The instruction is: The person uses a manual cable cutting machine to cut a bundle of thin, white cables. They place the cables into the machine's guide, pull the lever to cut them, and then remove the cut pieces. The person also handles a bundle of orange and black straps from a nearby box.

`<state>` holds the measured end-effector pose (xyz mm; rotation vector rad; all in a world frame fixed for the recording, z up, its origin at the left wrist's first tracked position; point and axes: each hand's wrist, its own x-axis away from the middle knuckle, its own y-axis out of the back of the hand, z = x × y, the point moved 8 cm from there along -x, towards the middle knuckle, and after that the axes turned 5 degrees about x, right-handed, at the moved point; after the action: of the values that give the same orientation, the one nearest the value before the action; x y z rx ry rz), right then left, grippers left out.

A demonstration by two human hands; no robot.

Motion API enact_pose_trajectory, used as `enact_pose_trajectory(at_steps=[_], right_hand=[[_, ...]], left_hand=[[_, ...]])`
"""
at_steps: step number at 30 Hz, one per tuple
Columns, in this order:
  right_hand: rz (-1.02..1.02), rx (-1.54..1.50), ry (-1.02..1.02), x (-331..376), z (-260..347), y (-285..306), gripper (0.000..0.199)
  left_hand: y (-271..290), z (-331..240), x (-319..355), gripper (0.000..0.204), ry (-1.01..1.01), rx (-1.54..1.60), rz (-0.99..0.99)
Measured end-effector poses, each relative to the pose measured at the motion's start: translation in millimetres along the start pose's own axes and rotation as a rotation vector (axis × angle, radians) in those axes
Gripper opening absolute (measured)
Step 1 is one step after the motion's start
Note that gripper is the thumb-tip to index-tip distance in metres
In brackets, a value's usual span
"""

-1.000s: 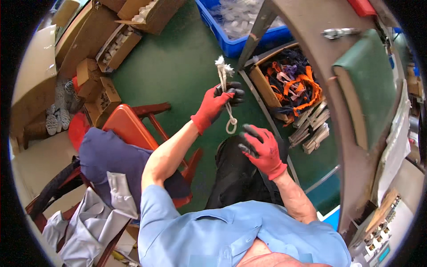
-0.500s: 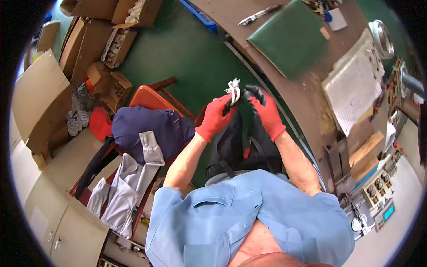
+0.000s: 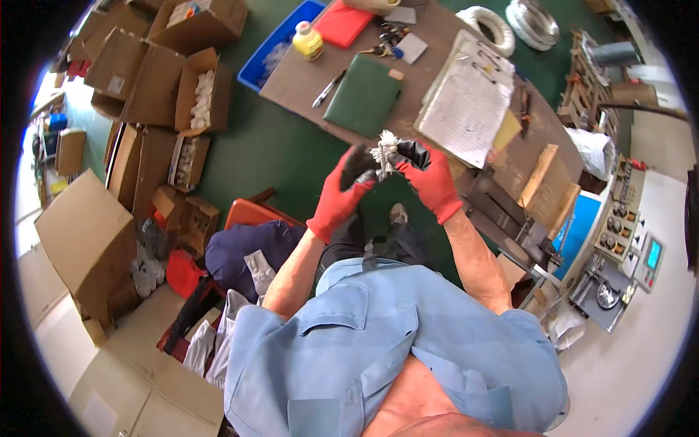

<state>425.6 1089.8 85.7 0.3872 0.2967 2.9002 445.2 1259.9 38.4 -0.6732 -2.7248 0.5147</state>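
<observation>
Both my hands wear red work gloves with black palms and fingers, raised in front of my body. Between them is a short, knotted piece of white rope (image 3: pixel 384 151) with frayed ends. My right hand (image 3: pixel 428 180) pinches the rope from its right side. Beside the rope's left side, my left hand (image 3: pixel 344 191) is open, its thumb and fingers spread in a curve. Its thumb tip is close to the rope's lower end; whether they touch I cannot tell.
Beyond my hands stands a brown table with a green folder (image 3: pixel 364 95), a pen (image 3: pixel 329 89), a yellow bottle (image 3: pixel 307 41) and written sheets (image 3: pixel 470 102). Cardboard boxes (image 3: pixel 200 91) are stacked at left. A chair holding dark blue cloth (image 3: pixel 251 251) stands near my left arm.
The rope has passed from my left hand's grip into my right hand's pinch, and my left fingers have opened. My view has shifted, showing more of the table and boxes.
</observation>
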Motion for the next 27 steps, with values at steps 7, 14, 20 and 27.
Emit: enact_pose_trajectory(at_steps=[7,14,20,27], right_hand=[[-0.181,0.305,0.022,54,39,79,0.017],[-0.296,0.174,0.179,119,48,151,0.011],[-0.44,0.311,0.267,165,52,207,0.027],[-0.32,0.355,0.352,201,54,266,0.046]], left_hand=[[-114,-72,-23,0.064,-0.089,-0.097,0.249],[-193,-61,-5,0.045,-0.053,-0.064,0.315],[-251,-44,13,0.046,-0.089,-0.06,0.285],[-315,-16,26,0.048,-0.022,-0.173,0.328]])
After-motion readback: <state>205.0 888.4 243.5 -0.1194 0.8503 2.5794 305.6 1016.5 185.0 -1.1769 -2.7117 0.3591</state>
